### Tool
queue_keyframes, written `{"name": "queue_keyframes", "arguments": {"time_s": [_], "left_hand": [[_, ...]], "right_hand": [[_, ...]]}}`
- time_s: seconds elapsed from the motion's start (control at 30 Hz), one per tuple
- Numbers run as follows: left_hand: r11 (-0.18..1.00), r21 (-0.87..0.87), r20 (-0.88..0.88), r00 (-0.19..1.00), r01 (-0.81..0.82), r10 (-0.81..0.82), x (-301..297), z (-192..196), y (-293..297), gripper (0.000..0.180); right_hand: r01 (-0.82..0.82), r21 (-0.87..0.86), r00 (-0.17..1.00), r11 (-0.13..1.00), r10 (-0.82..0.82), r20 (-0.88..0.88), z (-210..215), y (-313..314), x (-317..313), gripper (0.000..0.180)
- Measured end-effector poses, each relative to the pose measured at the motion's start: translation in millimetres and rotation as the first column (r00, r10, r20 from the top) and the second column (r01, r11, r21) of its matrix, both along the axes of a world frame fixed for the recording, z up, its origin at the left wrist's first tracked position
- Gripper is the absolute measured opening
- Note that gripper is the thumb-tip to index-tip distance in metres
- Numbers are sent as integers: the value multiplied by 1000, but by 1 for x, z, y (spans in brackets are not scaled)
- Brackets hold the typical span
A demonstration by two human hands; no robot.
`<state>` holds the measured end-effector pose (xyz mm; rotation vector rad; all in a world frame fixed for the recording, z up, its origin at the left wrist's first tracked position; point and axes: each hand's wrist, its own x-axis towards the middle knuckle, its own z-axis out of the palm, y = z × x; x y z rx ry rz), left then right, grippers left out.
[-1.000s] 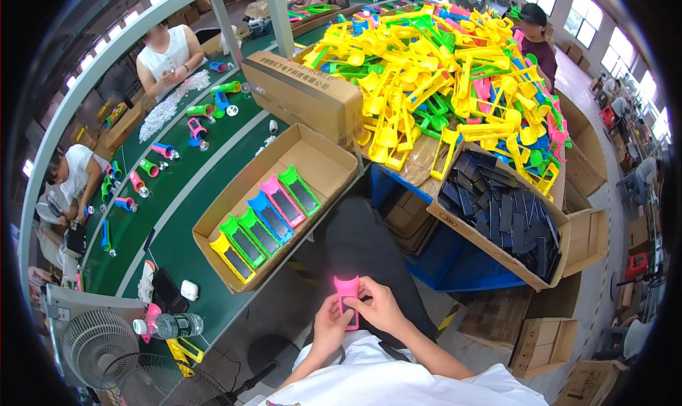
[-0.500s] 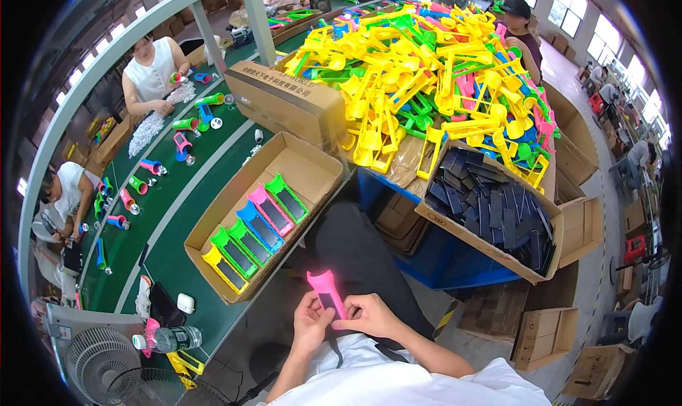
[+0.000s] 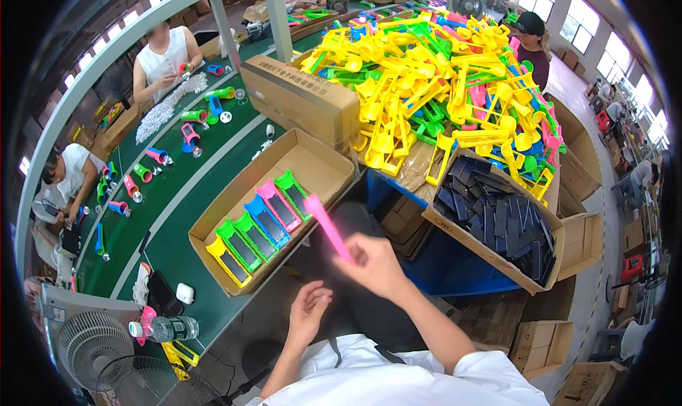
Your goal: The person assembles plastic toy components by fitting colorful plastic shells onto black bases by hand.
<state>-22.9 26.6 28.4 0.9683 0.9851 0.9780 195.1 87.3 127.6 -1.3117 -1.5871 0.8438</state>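
Note:
A pink plastic housing (image 3: 327,228) tilts up from my right hand (image 3: 376,264), its lower end pinched between thumb and fingers. Its upper end is beside the shallow cardboard box (image 3: 323,154), over the near rim. In that box lies a row of similar housings, each with a dark panel: a yellow one (image 3: 229,259), two green ones, a blue one (image 3: 266,221), a pink one (image 3: 278,206) and another green one (image 3: 293,193). My left hand (image 3: 307,310) is apart from it, over my lap, fingers loosely curled and holding nothing.
To the right stands a carton of dark flat panels (image 3: 490,214). Behind it rises a heap of yellow, green, blue and pink plastic parts (image 3: 433,86). A green conveyor (image 3: 227,154) carries coloured parts past co-workers at left. A bottle (image 3: 174,328) and a fan (image 3: 92,345) are at lower left.
My left hand has let go of the pink housing and drawn slightly back. My right hand has lifted it forward towards the box, turning it edge-on.

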Motion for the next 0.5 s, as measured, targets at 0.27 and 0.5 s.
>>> {"name": "queue_keyframes", "arguments": {"time_s": [0.27,0.5], "left_hand": [[995,-25,-81,992,94,-96,18,1,-24,28],[990,111,-306,951,89,-52,7,14,-28,22]], "right_hand": [[21,236,782,971,-163,601,-11,193,-33,19],[8,405,857,914,-215,468,-7,132,-29,19]]}}
